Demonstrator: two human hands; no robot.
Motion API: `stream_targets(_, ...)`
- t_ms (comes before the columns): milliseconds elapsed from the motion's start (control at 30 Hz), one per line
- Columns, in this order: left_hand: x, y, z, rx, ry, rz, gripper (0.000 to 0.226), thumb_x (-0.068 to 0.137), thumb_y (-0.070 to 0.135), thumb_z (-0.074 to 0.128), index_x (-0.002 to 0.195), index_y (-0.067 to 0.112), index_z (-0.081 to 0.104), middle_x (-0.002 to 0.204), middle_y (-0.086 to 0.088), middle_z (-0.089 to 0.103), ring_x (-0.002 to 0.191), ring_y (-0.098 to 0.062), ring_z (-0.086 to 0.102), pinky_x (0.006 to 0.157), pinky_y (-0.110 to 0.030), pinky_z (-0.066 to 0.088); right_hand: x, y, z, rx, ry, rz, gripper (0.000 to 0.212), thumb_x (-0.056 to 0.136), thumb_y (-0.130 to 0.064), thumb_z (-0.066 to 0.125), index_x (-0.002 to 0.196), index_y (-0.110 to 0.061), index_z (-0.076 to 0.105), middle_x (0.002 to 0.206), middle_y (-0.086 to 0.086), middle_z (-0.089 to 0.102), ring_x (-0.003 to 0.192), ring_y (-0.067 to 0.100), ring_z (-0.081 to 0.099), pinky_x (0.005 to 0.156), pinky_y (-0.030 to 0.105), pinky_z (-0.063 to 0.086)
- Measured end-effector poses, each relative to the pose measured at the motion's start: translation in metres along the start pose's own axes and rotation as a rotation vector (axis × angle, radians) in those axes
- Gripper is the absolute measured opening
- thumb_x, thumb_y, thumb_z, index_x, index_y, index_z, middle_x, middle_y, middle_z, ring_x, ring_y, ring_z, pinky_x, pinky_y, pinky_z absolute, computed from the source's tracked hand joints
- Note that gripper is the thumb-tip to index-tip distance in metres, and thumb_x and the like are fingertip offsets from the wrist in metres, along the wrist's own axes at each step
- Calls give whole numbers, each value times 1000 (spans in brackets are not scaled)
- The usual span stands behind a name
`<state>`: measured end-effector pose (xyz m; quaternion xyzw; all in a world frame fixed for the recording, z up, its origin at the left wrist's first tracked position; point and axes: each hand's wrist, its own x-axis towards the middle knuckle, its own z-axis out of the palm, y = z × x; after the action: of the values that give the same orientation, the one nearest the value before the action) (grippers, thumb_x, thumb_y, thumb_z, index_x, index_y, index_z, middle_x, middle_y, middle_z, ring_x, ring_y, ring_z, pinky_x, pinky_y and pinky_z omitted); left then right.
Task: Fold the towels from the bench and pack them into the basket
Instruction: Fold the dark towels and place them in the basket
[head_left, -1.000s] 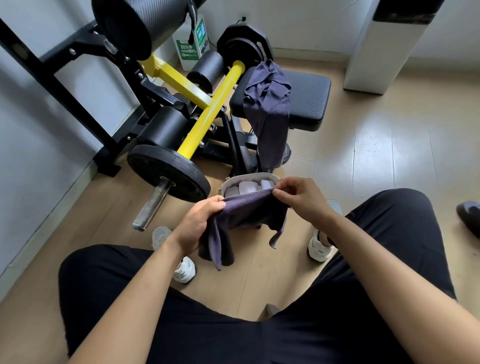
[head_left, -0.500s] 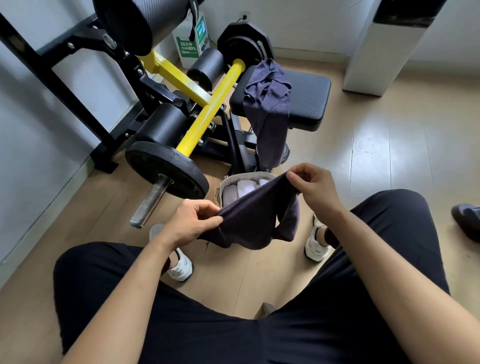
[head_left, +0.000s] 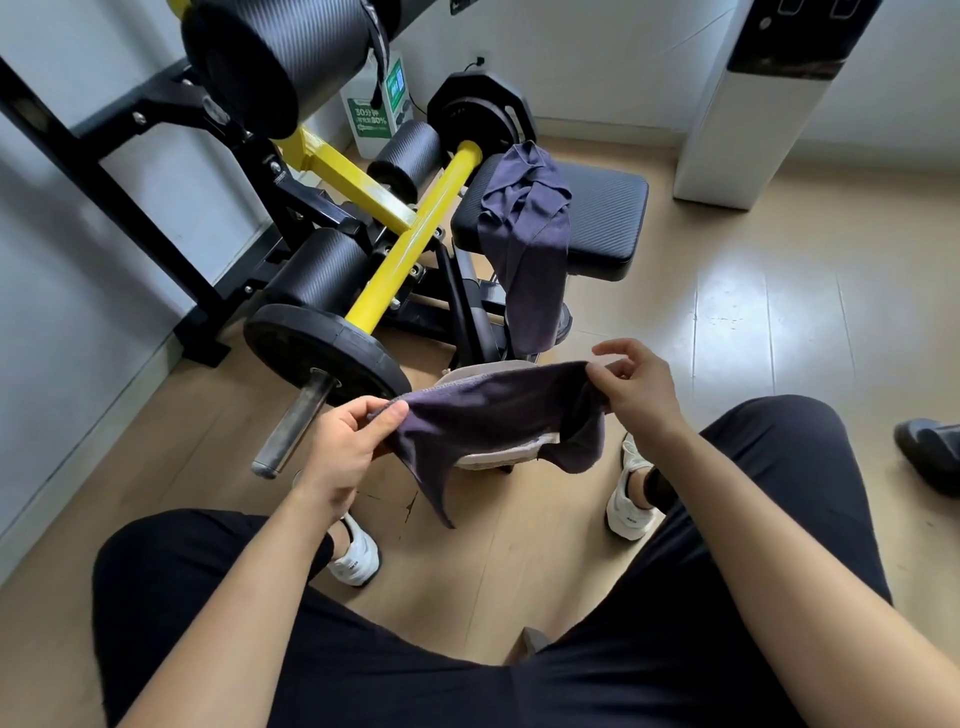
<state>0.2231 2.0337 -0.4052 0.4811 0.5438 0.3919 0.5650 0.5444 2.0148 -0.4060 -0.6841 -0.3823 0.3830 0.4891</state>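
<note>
In the head view, a dark towel (head_left: 493, 421) was held stretched over the basket (head_left: 501, 458) on the floor (head_left: 727, 332), its left edge pinched by the left grip (head_left: 343, 447), its right corner by the right grip (head_left: 636, 387). The basket was largely hidden, possibly touched by the cloth. Farther off, a second towel (head_left: 530, 244) was draped over the counter (head_left: 608, 218).

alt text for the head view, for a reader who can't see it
A left hand and right hand pinch a dark towel by its top corners over a basket on the floor. A second towel hangs off the bench beyond.
</note>
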Motion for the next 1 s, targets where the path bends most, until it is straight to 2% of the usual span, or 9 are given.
stream_targets(100, -2, 3, 9, -137, 20, 1, 8, 88, 15, 69, 83, 9, 68, 67, 2, 69, 64, -10, 66, 65, -23, 57, -10, -6, 5, 88, -182, -14, 15, 93, 2, 64, 89, -11, 70, 67, 7, 60, 64, 19, 60, 64, 34, 56)
stream_targets(200, -3, 0, 13, -168, 44, 20, 17, 78, 26, 76, 85, 11, 70, 76, -5, 71, 72, -17, 68, 71, -28, 58, -17, -9, 10, 166, -364, 25, 14, 95, 4, 61, 95, -3, 73, 79, 14, 69, 76, 26, 67, 72, 31, 60)
stream_targets(300, -3, -2, 17, -197, 45, 25, 16, 83, 21, 73, 94, 9, 73, 84, -7, 75, 79, -19, 70, 74, -28, 58, -24, -14, 13, 252, -508, 56, 24, 96, 10, 54, 106, -2, 72, 90, 15, 72, 83, 22, 72, 77, 27, 59)
stream_targets(433, -5, -5, 19, -161, 7, 5, 21, 83, 26, 72, 98, 13, 77, 90, -10, 74, 86, -23, 68, 80, -35, 54, -35, -17, 22, 287, -630, 27, 32, 91, 18, 55, 115, 3, 69, 96, 15, 75, 93, 23, 73, 91, 32, 58)
stream_targets(567, -9, -6, 24, -105, -66, -1, 17, 92, 16, 67, 105, 9, 76, 95, -11, 76, 90, -22, 71, 82, -35, 57, -43, -18, 31, 182, -636, -71, 27, 90, 9, 63, 116, 4, 69, 104, 20, 76, 99, 27, 74, 89, 29, 58)
stream_targets(700, -15, -3, 35, -105, -135, -5, 16, 93, 6, 64, 103, 10, 76, 92, -5, 78, 86, -15, 72, 77, -26, 58, -49, -21, 38, 161, -602, -99, 16, 88, 5, 69, 100, -4, 75, 86, 11, 78, 80, 21, 75, 73, 23, 57)
stream_targets(833, -21, -1, 43, -93, -165, 15, 25, 81, 19, 74, 103, 10, 78, 99, -13, 79, 91, -22, 74, 82, -32, 60, -51, -25, 41, 75, -572, -177, 14, 89, 0, 71, 89, -14, 76, 70, -5, 74, 67, 9, 70, 59, 13, 50)
stream_targets(933, -22, 0, 48, -92, -157, 28, 25, 75, 19, 78, 98, 10, 80, 96, -15, 79, 88, -22, 74, 82, -36, 61, -52, -27, 42, -27, -548, -225, 16, 88, -4, 74, 84, -20, 75, 68, -16, 72, 65, 0, 66, 58, 10, 48)
stream_targets(1000, -24, 2, 53, -104, -163, 34, 23, 74, 17, 78, 95, 9, 81, 93, -16, 79, 86, -22, 74, 83, -37, 62, -51, -26, 45, -77, -512, -286, 22, 86, -7, 77, 79, -28, 73, 73, -13, 73, 69, 3, 67, 64, 17, 52)
